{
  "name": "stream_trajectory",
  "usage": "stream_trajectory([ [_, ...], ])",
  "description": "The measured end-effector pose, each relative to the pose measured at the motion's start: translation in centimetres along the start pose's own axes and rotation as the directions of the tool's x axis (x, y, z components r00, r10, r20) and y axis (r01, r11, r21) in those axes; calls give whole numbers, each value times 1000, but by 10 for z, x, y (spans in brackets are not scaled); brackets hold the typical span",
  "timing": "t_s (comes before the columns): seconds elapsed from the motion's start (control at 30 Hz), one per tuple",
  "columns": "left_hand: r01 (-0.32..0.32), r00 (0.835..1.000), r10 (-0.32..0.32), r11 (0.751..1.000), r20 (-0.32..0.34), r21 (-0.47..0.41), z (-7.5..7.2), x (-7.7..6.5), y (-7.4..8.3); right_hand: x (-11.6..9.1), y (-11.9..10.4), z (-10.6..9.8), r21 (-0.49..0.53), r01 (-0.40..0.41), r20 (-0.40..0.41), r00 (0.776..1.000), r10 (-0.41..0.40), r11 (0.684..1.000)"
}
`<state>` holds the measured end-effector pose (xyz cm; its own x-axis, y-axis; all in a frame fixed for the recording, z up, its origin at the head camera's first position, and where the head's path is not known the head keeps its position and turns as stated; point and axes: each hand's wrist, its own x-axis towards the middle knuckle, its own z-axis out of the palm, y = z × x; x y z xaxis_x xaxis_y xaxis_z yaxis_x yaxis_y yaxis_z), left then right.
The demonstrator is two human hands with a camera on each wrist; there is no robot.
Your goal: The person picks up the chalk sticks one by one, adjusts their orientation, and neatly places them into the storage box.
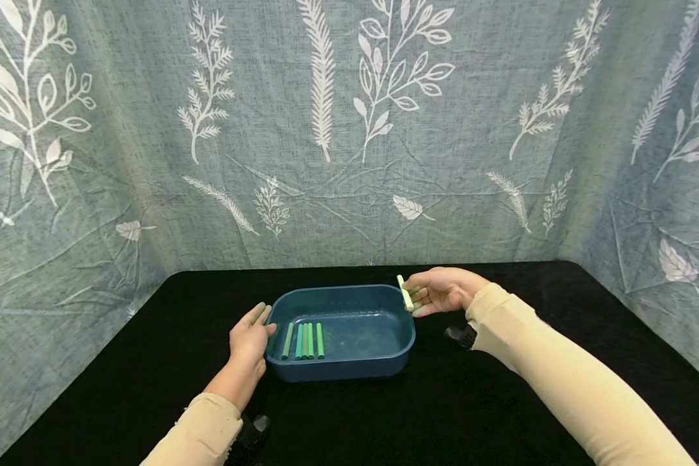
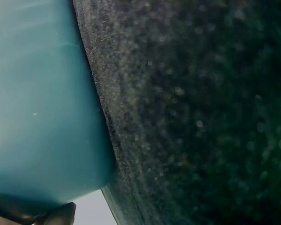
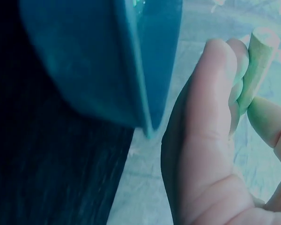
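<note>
A dark blue plastic tub (image 1: 340,370) stands on the black tabletop. Its left rim is held by my left hand (image 1: 247,343), thumb over the edge and fingers along the outer wall. My right hand (image 1: 444,291) pinches a pale yellow-green chalk stick (image 1: 404,294) between thumb and fingers, just above the tub's right rim. The right wrist view shows this chalk stick (image 3: 258,68) tilted, with green dust on the fingertips (image 3: 241,61). Several green chalk sticks (image 1: 320,341) and a teal chalk stick (image 1: 299,342) lie side by side in the tub's left part.
The black cloth-covered table (image 1: 349,421) extends around the tub. A grey-blue curtain (image 1: 338,213) with white leaf patterns hangs behind it and at both sides. Dark wrist cameras sit under both sleeves.
</note>
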<state>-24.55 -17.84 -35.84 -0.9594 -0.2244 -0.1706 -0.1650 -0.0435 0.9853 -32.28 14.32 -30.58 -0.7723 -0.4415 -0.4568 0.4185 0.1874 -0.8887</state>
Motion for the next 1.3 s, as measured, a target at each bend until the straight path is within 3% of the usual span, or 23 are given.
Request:
stream_trajectory([
  [0.5,2,1000,-2,1000,-2,-2,1,-1,1,33,-8,47,-10,-70,31,997,70,998],
  [0.9,-1,1000,2,1000,-16,7,0,-2,1,35,-25,57,-70,-81,49,995,85,994],
  [1.17,-4,1000,4,1000,-5,10,-1,-3,3,49,-26,68,-34,-107,51,993,108,994],
  [1.3,-16,1000,16,1000,-15,9,0,-4,2,59,-22,77,-76,-121,62,990,126,990],
])
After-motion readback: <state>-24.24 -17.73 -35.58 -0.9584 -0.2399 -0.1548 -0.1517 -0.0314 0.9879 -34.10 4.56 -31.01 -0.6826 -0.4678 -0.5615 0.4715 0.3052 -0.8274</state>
